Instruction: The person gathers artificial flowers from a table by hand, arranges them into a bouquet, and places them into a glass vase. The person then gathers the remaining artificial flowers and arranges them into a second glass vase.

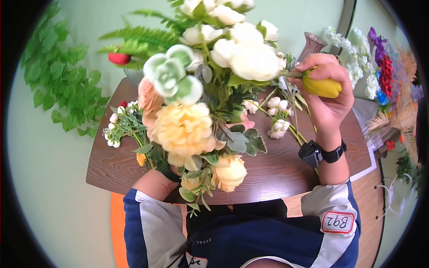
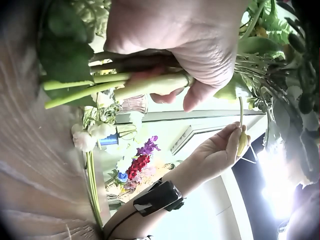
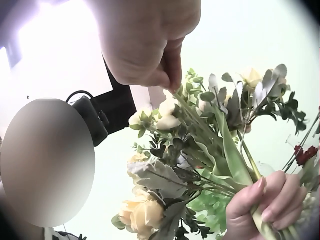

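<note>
My left hand point(image 3: 265, 205) grips a mixed bouquet by its gathered stems point(image 2: 135, 85); in the head view the blooms hide it. The bouquet carries a peach-yellow bloom point(image 1: 183, 129), white peonies point(image 1: 254, 56), a pale green succulent point(image 1: 172, 73), a smaller cream-yellow rose point(image 1: 229, 172) and grey-green leaves. At the bouquet's right side, my right hand point(image 1: 330, 89) is raised, holding a yellow tulip point(image 1: 322, 82). Its fingertips pinch the green stem, which points left into the bunch behind a white peony. The tulip's head lies against the palm.
On the brown wooden table point(image 1: 277, 178) lie small white-flower sprigs point(image 1: 279, 127) at right and a white-bud bunch point(image 1: 116, 127) at left. A pinkish ribbed vase point(image 1: 311, 44) stands at the back. A blue spool point(image 2: 109, 139) sits near the stems. Colourful flowers point(image 1: 385, 80) line the right wall.
</note>
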`<control>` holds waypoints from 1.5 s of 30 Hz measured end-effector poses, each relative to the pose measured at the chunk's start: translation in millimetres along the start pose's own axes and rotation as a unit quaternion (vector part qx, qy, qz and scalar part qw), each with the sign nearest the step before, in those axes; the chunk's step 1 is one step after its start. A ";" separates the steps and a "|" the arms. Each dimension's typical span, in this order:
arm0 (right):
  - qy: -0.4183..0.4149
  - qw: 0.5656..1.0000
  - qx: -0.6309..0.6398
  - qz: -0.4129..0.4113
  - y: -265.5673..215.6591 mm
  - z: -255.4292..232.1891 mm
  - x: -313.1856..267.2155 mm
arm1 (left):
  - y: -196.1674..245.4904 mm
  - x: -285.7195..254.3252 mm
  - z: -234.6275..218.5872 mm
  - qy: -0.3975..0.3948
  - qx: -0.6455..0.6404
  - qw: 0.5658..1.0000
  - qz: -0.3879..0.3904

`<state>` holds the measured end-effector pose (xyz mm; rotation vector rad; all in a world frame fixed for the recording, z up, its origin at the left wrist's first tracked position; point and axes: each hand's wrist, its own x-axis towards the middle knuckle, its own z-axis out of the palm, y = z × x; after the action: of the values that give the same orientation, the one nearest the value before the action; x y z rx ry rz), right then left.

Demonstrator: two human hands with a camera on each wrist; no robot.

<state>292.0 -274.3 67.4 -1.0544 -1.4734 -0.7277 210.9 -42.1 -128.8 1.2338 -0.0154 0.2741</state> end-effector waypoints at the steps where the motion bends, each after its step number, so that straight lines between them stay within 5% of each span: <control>1: 0.006 1.000 -0.004 0.015 0.8 0.8 0.0 | -2.3 -4.4 -3.1 0.000 0.000 1.000 -0.002; 5: 0.004 0.999 0.005 0.035 5.0 -0.7 -0.7 | -52.2 -33.3 39.6 0.005 -0.002 1.000 -0.017; 7: 0.006 0.999 0.009 0.037 6.1 -0.6 -0.8 | -1.5 4.5 -22.3 0.008 -0.004 1.000 -0.021; 8: 0.009 0.999 0.012 0.038 6.4 -0.2 -0.7 | -39.5 -27.7 8.8 0.009 -0.005 1.000 -0.023; 10: 0.033 0.997 0.031 0.064 5.6 -0.5 -1.0 | 0.7 57.5 -11.2 0.013 -0.008 0.999 -0.030; 11: 0.057 0.993 0.049 0.090 5.5 -0.9 -1.2 | -33.7 -4.2 -2.0 0.015 -0.009 0.999 -0.034; 15: 0.102 0.992 0.003 0.076 12.2 -5.0 -2.7 | -52.2 -31.0 -7.2 0.020 -0.015 0.999 -0.044; 18: 0.137 0.987 -0.005 0.085 17.8 -7.7 -4.0 | -69.0 8.1 29.6 0.025 -0.019 0.998 -0.056; 19: 0.157 0.984 0.023 0.083 21.4 -9.6 -5.5 | -39.9 2.6 43.9 0.025 -0.019 0.998 -0.059; 21: 0.142 0.987 0.039 0.063 18.4 -9.8 -4.5 | 63.3 -14.9 90.0 -0.104 0.130 0.977 0.134; 22: 0.128 0.990 0.033 0.042 18.5 -9.5 -3.7 | 78.6 -22.9 91.7 -0.104 0.129 0.977 0.136; 23: 0.128 0.990 0.033 0.042 19.3 -9.2 -3.5 | 89.6 -32.9 90.1 -0.122 -0.075 0.990 0.018; 24: 0.131 0.991 0.008 0.023 20.3 -8.6 -4.4 | 93.8 -41.5 86.6 -0.133 -0.274 0.947 -0.102; 26: 0.135 0.991 -0.016 0.008 19.1 -6.6 -6.1 | -9.9 -22.0 16.7 -0.098 -0.273 0.943 -0.160; 29: 0.101 0.994 -0.038 0.028 11.6 -2.8 -3.2 | 7.0 -48.5 -20.6 -0.101 -0.272 0.944 -0.158; 37: 0.018 0.986 -0.155 0.060 13.2 -3.5 -0.9 | 10.8 -18.7 6.3 -0.120 -0.259 0.948 -0.138; 40: 0.094 0.982 -0.134 0.094 20.7 -3.4 -3.5 | 16.6 -17.0 5.8 -0.126 -0.254 0.950 -0.132; 45: 0.088 0.974 -0.083 0.193 28.2 -9.9 -5.6 | 18.4 -4.3 13.9 -0.141 -0.248 0.950 -0.129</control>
<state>321.6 -272.7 60.5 -1.3211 -1.0283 -0.6516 204.7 -50.3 -107.8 0.7521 -0.1590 -0.1345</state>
